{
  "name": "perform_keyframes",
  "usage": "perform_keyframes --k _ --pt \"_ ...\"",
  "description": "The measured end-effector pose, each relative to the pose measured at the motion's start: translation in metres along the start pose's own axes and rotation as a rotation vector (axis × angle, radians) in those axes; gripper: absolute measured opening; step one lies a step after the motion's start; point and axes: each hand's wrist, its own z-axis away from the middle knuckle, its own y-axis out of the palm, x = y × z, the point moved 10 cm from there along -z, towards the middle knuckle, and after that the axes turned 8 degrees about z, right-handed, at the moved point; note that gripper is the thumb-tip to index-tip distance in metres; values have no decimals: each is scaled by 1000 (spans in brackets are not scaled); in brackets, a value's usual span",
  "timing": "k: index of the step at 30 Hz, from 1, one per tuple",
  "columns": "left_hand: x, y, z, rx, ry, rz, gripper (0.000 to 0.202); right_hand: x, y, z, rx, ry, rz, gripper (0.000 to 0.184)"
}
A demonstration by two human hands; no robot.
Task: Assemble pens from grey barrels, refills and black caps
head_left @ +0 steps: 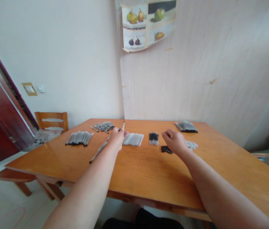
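My left hand (117, 136) is closed round a thin pen (123, 124) that sticks up past its knuckles, just left of a row of pale pen barrels (133, 139). My right hand (175, 141) hovers with fingers curled over the table, beside a small heap of black caps (166, 149) and near a short bundle of black refills (153, 138). Whether it holds anything is hidden. Pale pen parts (192, 145) lie just right of that hand.
On the wooden table (144, 171) lie other piles of pens: one at the left (79, 138), one at the back left (103, 126), one at the back right (186, 127), and loose pens (98, 152). A wooden chair (52, 121) stands left, walls behind.
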Motion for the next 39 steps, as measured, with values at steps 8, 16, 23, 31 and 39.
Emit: perform_keyframes --k 8,16,23,31,39 --pt "12 108 35 320 -368 834 10 37 41 19 365 -51 -642 28" --pt "3 146 56 426 -333 978 9 50 58 31 518 35 -891 30" --pt "10 150 71 553 -299 816 15 42 69 28 527 98 -961 28" --pt "7 144 69 480 -259 794 10 39 49 20 418 13 -719 29" --pt "10 142 65 361 -262 788 6 39 32 14 274 -142 -338 30"
